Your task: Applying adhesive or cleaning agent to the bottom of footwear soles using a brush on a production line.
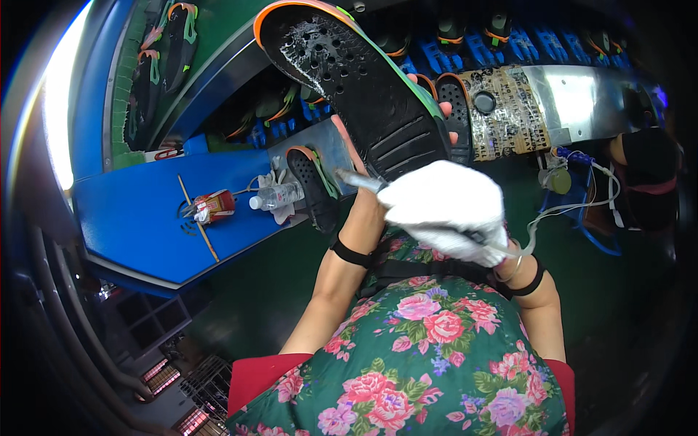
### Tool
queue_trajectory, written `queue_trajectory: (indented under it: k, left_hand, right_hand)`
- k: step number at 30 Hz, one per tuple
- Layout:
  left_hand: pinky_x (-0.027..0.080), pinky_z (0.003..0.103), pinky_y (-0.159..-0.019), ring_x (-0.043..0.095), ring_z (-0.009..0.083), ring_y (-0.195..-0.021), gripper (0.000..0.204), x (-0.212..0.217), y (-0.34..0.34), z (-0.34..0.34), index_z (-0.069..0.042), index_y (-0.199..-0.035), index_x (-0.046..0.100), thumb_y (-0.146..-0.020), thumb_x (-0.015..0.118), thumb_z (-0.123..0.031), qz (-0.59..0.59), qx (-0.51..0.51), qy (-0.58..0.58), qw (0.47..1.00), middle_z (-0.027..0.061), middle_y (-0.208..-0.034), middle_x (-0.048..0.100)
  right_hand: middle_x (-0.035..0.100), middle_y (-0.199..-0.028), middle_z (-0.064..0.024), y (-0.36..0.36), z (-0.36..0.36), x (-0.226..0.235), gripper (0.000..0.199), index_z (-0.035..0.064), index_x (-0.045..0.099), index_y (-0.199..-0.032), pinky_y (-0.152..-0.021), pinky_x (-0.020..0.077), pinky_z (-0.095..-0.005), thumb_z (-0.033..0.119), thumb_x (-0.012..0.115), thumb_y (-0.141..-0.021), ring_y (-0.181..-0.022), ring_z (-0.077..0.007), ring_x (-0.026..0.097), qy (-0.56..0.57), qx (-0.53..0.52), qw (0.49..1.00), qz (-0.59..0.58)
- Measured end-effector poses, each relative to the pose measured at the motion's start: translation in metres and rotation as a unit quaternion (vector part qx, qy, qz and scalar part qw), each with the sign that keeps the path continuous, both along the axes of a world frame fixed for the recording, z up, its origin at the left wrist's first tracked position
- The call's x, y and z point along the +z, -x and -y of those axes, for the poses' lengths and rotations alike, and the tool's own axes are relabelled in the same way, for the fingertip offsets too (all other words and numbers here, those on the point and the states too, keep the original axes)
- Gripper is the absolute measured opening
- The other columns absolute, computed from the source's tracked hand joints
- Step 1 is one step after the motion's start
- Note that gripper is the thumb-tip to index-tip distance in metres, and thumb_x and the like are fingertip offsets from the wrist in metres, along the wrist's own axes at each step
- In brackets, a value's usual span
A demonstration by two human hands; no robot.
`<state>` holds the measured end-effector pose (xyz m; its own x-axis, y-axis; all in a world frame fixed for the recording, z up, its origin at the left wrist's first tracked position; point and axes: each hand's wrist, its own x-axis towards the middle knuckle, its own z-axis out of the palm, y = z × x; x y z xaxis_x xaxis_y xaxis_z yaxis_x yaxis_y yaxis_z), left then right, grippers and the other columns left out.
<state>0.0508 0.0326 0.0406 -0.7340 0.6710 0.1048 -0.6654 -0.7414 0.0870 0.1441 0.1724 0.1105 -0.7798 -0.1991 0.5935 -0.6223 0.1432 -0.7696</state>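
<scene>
Above the flowered apron, a black perforated shoe insole with an orange-and-green rim (356, 80) is held up tilted, a whitish glue smear near its upper end. Behind its lower end, the bare left hand (436, 120) grips it, fingers (445, 109) wrapped round the edge. Just below the insole, the white-gloved right hand (445, 209) is closed round a thin metal applicator tool (356, 180), its tip touching the insole. Left of the insole, on the blue worktop (138, 218), lie a second black insole (314, 187) and a clear plastic bottle (278, 196).
</scene>
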Motion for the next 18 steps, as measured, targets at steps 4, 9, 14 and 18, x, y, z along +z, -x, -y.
queue_trajectory:
  k: [4, 9, 14, 18]
  left_hand:
    - [0.044, 0.073, -0.105, 0.050, 0.0500, -0.136, 0.114, -0.004, 0.006, 0.000, -0.008, -0.160, 0.030, -0.082, 0.051, -0.089, -0.067, -0.032, -0.047, 0.996, 0.0264, -0.150, 0.049]
    - [0.047, 0.071, -0.103, 0.050, 0.0476, -0.135, 0.113, -0.001, 0.001, -0.001, -0.010, -0.159, 0.029, -0.082, 0.052, -0.090, 0.009, 0.006, -0.023, 1.000, 0.0299, -0.146, 0.050]
    - [0.046, 0.070, -0.104, 0.051, 0.0492, -0.133, 0.114, -0.006, 0.013, 0.005, -0.010, -0.160, 0.027, -0.082, 0.051, -0.089, -0.070, -0.032, -0.057, 0.995, 0.0336, -0.143, 0.049]
    - [0.049, 0.070, -0.102, 0.049, 0.0501, -0.134, 0.114, -0.005, 0.010, 0.006, -0.011, -0.163, 0.025, -0.083, 0.051, -0.089, -0.015, 0.002, -0.020, 1.000, 0.0250, -0.158, 0.038]
  right_hand:
    - [0.079, -0.106, -0.0089, -0.003, -0.001, -0.003, 0.028, 0.0082, 0.079, -0.106, -0.083, 0.0593, -0.0367, -0.001, 0.079, -0.079, -0.098, -0.0269, 0.075, -0.077, -0.121, 0.989, -0.033]
    - [0.078, -0.109, -0.0084, -0.010, -0.002, -0.004, 0.027, 0.0096, 0.080, -0.107, -0.086, 0.0586, -0.0353, 0.001, 0.078, -0.082, -0.098, -0.0257, 0.075, -0.010, -0.012, 1.000, 0.005]
    - [0.078, -0.109, -0.0100, -0.008, -0.010, -0.015, 0.028, 0.0099, 0.080, -0.107, -0.086, 0.0586, -0.0363, 0.002, 0.081, -0.080, -0.097, -0.0269, 0.074, -0.080, -0.077, 0.994, -0.014]
    - [0.078, -0.108, -0.0107, -0.016, -0.006, -0.015, 0.026, 0.0096, 0.080, -0.107, -0.086, 0.0591, -0.0372, 0.004, 0.080, -0.081, -0.097, -0.0254, 0.075, -0.029, 0.005, 1.000, 0.005]
